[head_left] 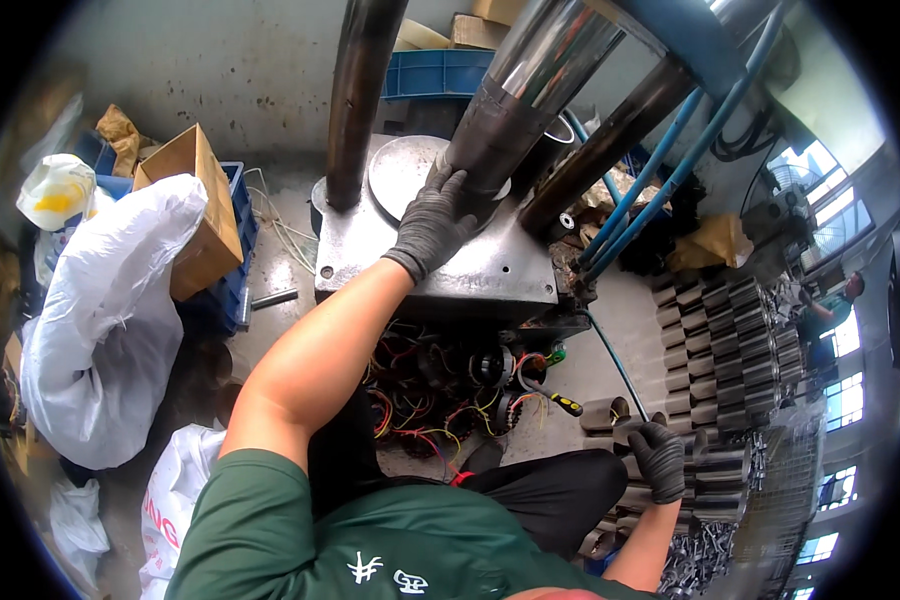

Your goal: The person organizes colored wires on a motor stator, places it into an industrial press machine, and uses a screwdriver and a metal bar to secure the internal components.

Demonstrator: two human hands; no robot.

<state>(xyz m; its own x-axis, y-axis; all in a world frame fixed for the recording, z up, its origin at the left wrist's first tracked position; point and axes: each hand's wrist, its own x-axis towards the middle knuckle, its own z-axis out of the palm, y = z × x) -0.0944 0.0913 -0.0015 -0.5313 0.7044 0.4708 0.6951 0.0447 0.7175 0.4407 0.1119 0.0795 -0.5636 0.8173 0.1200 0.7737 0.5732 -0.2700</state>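
Observation:
My left hand [438, 218], in a dark grey glove, reaches up to the press table [490, 270] and rests on the dark lower end of the big steel ram [515, 110], fingers spread against it. A round steel plate [400, 170] lies just left of that hand. My right hand [660, 460], also gloved, is low at the right, closed on a grey metal sleeve [625, 428] beside stacked rows of the same sleeves and gear-like parts [730, 340].
A dark column [360, 90] and blue hoses [670, 170] stand around the press. Tangled coloured wires [440, 390] hang under the table. A white plastic sack [110, 320], a cardboard box [200, 200] and blue crates [435, 72] sit to the left and behind.

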